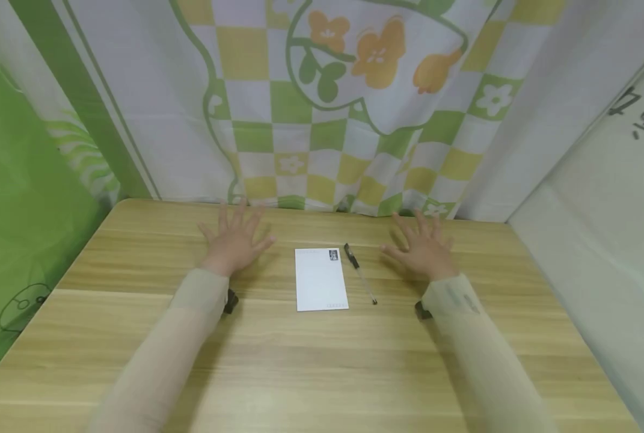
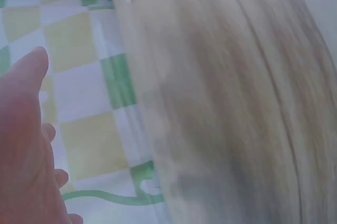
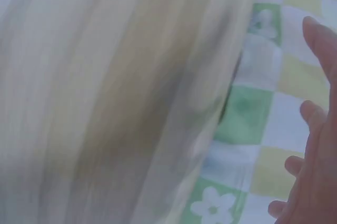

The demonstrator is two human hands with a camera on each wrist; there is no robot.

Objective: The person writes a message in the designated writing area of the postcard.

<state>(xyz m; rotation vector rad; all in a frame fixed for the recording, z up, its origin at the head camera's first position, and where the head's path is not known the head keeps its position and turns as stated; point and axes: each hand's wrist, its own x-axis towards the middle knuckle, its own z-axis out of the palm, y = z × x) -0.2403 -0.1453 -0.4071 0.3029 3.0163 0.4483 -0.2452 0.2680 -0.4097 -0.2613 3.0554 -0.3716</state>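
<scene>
Fingers spread, my left hand (image 1: pixel 234 245) is held over the table to the left of a white notepad (image 1: pixel 322 282). The pad has a small dark printed square in its upper right corner and faint print at its edges. Just right of the pad lies a pen (image 1: pixel 361 273) with a black cap end and a clear barrel, slanting down to the right. My right hand (image 1: pixel 423 251), its fingers also spread, is to the right of the pen. Neither hand holds anything. In the wrist views, the left hand (image 2: pixel 23 145) and right hand (image 3: pixel 318 145) show at the outer edges.
The wooden table (image 1: pixel 311 373) meets a checked green, yellow and white curtain (image 1: pixel 322 138) at its back edge. A green cloth (image 1: pixel 24 180) hangs on the left. A white wall or sheet with dark writing (image 1: pixel 598 210) stands on the right.
</scene>
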